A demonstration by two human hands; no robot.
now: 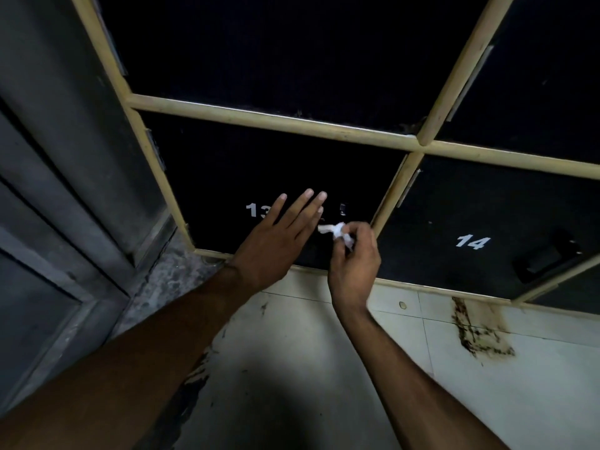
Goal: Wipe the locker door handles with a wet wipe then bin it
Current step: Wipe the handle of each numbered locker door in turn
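My left hand (279,241) is stretched over door 13 (227,170) with fingers straight and nothing in it, while my right hand (354,264) pinches the scrunched-up wipe (337,232) at its fingertips just under that door's little lock (343,209) (door 14's handle (545,261) sits well off to the right).

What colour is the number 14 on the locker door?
White, on a black door; the number 14 shows clearly in the head view.
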